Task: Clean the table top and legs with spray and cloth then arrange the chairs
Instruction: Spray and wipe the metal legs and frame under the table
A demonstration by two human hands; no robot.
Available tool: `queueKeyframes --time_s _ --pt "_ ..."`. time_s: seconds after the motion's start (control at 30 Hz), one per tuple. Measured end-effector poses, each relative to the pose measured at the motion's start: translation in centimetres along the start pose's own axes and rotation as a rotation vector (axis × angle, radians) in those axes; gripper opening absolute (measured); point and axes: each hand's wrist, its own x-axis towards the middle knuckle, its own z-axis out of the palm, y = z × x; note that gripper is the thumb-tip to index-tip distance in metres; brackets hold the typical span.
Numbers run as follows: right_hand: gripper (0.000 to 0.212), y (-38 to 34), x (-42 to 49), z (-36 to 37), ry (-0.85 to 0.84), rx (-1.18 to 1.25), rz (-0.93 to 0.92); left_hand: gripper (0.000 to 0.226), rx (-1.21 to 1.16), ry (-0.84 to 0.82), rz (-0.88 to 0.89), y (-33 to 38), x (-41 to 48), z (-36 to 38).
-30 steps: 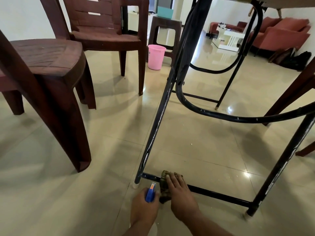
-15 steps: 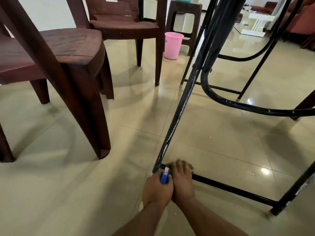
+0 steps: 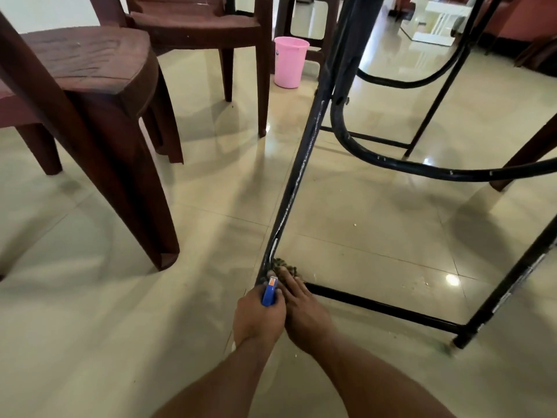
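Head view, down by the floor: left hand (image 3: 259, 318) clenched round the light, rigid spray bottle (image 3: 269, 295), right hand (image 3: 304, 312) with fingers (image 3: 291, 279) flat, pressing the soft, limp cloth (image 3: 283, 264) against the foot of the stiff table leg (image 3: 297, 182), likely best bunched round the tube.

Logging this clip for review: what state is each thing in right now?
Left hand: grips spray.
Right hand: presses cloth on leg, at its foot.
Chairs: upright, beside the leg.
Bin: upright on floor.
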Motion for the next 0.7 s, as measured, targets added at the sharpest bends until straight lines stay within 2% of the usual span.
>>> queueKeyframes --time_s 0.03,0.1,0.17,0.27,0.33,0.43,0.53,0.6,0.7 --pt "0.080 0.7 -0.5 -0.5 -0.045 -0.049 0.002 0.018 -0.005 -0.003 0.009 0.3 -0.1 0.1" --pt "0.083 2.2 -2.4 -1.1 -0.153 -0.021 0.174 0.024 0.011 -0.012 0.039 0.5 -0.2 0.4" --pt "0.088 4.3 -5.4 -1.5 -0.160 -0.028 0.373 0.031 0.064 -0.040 0.035 0.6 -0.7 0.9" --pt "0.099 7.5 -10.6 -1.5 -0.124 -0.082 0.551 0.031 0.062 -0.087 0.027 0.8 -1.7 2.4" --pt "0.095 10.2 -14.6 -1.4 -0.193 -0.126 0.726 0.031 0.047 -0.120 0.051 1.5 -2.7 3.6" --pt "0.086 13.5 -19.9 -2.0 -0.355 -0.006 1.007 0.032 -0.008 -0.163 0.089 2.7 -4.1 5.5" --pt "0.083 13.9 -21.6 -2.9 -0.429 -0.034 0.985 0.032 -0.042 -0.223 0.110 3.6 -5.1 7.2" --pt "0.083 13.3 -21.0 -3.2 -0.278 0.143 1.047 0.030 -0.034 -0.267 0.128 3.6 -5.8 8.3" --pt "0.075 13.0 -18.9 -2.8 0.133 0.540 1.257 0.030 -0.008 -0.324 0.170 3.1 -6.6 9.5"
